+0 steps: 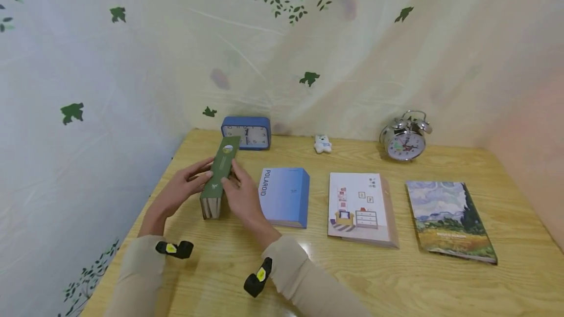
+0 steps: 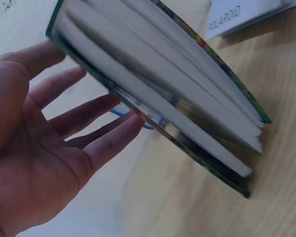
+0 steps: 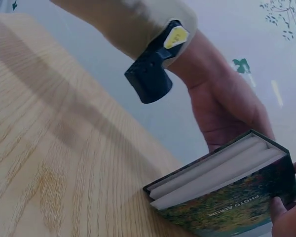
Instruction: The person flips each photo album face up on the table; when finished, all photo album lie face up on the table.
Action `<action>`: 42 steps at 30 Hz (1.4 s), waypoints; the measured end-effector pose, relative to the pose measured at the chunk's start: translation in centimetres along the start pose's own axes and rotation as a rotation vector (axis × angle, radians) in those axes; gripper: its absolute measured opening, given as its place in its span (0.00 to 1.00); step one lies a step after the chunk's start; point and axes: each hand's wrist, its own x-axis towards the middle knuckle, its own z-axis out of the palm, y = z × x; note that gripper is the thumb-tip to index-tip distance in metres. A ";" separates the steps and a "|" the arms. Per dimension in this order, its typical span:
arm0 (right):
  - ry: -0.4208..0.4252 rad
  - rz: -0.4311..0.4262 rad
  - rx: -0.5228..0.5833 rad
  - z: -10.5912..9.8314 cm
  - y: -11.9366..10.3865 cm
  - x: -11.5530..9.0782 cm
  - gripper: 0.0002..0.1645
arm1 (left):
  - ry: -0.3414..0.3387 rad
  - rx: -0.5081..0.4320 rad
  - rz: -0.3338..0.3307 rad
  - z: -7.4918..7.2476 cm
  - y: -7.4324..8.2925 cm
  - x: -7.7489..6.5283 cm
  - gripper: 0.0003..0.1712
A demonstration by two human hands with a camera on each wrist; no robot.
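A photo album with a green spine (image 1: 222, 165) stands spine up on the left part of the table, its pages fanned in the left wrist view. My left hand (image 1: 185, 182) rests against its left cover, fingers (image 2: 108, 111) nearly straight and fingertips touching the cover. On the other side, my right hand (image 1: 244, 194) holds the album near the spine, with its thumb (image 3: 281, 212) on the painted front cover (image 3: 237, 212). Close to the right hand lies a blue POLAROID album (image 1: 284, 197).
Behind the album stands a blue clock (image 1: 246, 132). A small white bear figure (image 1: 322, 144) and a silver twin-bell alarm clock (image 1: 404, 142) are along the back. Further right lie an album with a furniture drawing (image 1: 357, 207) and a landscape-covered photo album (image 1: 449, 219).
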 end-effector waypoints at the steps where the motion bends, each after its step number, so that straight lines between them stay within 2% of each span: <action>1: -0.004 -0.010 -0.001 0.2 0.0 0.0 0.34 | 0.005 0.002 0.005 -0.1 0.2 0.0 0.34; 6: -0.002 -0.024 -0.050 1.1 0.2 0.2 0.34 | 0.025 0.016 -0.011 -0.6 0.3 -0.1 0.33; 11: 0.004 -0.053 -0.106 2.0 0.6 0.5 0.34 | 0.033 -0.022 -0.029 -1.3 -0.3 -0.4 0.32; 16: 0.007 -0.088 -0.122 2.7 0.8 0.6 0.34 | 0.024 -0.059 -0.023 -2.0 -0.5 -0.7 0.33; 22: -0.035 -0.117 -0.126 3.4 1.3 0.4 0.33 | 0.034 -0.051 -0.025 -2.7 -0.4 -1.2 0.34; 25: -0.059 -0.119 -0.168 3.7 1.7 0.2 0.32 | 0.077 0.026 -0.027 -2.8 0.1 -1.5 0.32; 30: -0.142 -0.113 -0.215 4.1 2.4 -0.2 0.33 | 0.191 0.272 -0.064 -2.5 1.3 -1.9 0.30; 34: -0.179 -0.114 -0.269 4.3 2.9 -0.2 0.33 | 0.260 0.441 -0.098 -2.3 1.8 -1.7 0.34; 37: -0.182 -0.108 -0.294 4.4 3.2 -0.2 0.33 | 0.272 0.502 -0.107 -2.3 1.9 -1.5 0.39; 42: -0.181 -0.047 -0.308 4.5 4.1 0.0 0.33 | 0.248 0.521 -0.130 -2.6 2.3 -1.6 0.41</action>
